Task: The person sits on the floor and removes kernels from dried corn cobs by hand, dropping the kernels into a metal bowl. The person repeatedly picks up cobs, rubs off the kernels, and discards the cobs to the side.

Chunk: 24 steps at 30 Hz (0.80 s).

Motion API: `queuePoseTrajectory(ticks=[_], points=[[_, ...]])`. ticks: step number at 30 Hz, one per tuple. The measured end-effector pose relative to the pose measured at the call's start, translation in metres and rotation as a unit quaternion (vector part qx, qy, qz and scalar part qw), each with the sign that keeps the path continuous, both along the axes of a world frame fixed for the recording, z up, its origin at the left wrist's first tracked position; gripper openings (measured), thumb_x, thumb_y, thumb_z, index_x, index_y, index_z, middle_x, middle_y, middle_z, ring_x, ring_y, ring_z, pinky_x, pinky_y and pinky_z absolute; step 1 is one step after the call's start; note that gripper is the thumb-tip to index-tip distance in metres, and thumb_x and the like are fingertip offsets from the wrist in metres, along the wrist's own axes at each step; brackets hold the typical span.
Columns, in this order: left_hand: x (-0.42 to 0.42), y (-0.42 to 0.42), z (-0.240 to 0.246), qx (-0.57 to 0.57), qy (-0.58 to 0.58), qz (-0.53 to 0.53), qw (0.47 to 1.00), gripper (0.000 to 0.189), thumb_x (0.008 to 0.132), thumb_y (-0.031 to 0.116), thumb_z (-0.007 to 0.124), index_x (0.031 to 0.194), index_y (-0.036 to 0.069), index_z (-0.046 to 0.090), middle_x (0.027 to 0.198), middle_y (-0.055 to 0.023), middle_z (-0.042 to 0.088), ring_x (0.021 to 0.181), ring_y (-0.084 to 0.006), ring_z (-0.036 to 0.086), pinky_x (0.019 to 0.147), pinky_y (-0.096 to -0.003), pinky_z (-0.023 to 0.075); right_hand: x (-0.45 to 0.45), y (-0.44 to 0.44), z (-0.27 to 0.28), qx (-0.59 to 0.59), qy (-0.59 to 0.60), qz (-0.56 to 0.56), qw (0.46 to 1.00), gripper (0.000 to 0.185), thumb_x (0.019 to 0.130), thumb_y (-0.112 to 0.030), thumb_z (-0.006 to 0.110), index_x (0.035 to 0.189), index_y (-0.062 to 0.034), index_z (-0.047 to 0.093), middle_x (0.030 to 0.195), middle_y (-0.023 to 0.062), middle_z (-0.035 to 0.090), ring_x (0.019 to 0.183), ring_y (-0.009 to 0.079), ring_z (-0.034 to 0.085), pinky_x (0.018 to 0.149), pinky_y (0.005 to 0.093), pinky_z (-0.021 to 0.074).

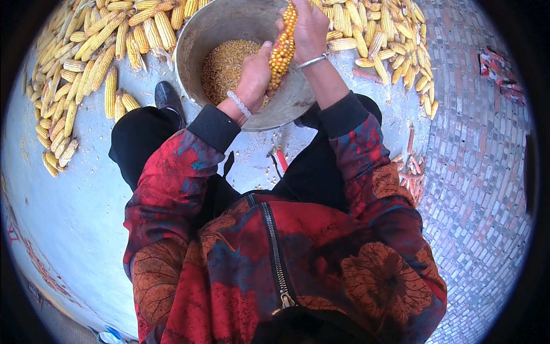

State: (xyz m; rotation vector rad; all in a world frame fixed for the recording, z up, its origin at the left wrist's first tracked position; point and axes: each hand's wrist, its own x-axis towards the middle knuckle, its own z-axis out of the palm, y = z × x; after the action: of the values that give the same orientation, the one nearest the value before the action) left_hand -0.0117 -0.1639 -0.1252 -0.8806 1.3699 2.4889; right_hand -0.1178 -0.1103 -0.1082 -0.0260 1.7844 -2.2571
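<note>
Over the metal pot, an ear of corn [282,53] is held tilted between my two hands, its top leaning right. Part of its left side shows bare reddish cob, while yellow-orange kernels cover the rest. My right hand [310,33] grips the upper end. Around the lower left side sits my left hand [254,76], thumb pointing up along the ear; its fingers are partly hidden. Loose corn kernels [227,66] lie in the bottom of the wide metal pot [195,51], which stands between my feet.
Heaps of corn ears [96,38] lie beyond the pot on the left, and more corn ears [382,30] on the right. Bare cobs [413,178] are piled right of my leg. Brick paving [472,180] borders the pale concrete floor [90,206]. A patterned cloth [498,69] lies far right.
</note>
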Motion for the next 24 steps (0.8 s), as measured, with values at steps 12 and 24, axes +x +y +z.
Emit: queuePoseTrajectory(ticks=[12, 24], points=[[0.001, -0.011, -0.011, 0.093, 0.01, -0.049, 0.994, 0.045, 0.095, 0.042, 0.029, 0.085, 0.007, 0.054, 0.058, -0.0062, 0.056, 0.042, -0.0147, 0.052, 0.031, -0.0257, 0.0293, 0.007, -0.003, -0.001, -0.07, 0.027, 0.044, 0.996, 0.013, 0.088, -0.018, 0.053, 0.083, -0.0064, 0.05, 0.062, 0.0027, 0.05, 0.044, 0.0119, 0.047, 0.039, 0.0234, 0.0399], [0.013, -0.002, -0.009, -0.225, 0.157, 0.023, 0.961, 0.044, 0.094, 0.034, 0.039, 0.076, -0.004, 0.053, 0.063, -0.0073, 0.053, 0.058, -0.0168, 0.054, 0.054, -0.0325, 0.0418, -0.027, 0.012, -0.024, -0.043, -0.096, -0.045, 0.993, 0.021, 0.085, -0.029, 0.054, 0.088, -0.0101, 0.047, 0.064, 0.0054, 0.05, 0.043, 0.0177, 0.051, 0.035, 0.0297, 0.042]])
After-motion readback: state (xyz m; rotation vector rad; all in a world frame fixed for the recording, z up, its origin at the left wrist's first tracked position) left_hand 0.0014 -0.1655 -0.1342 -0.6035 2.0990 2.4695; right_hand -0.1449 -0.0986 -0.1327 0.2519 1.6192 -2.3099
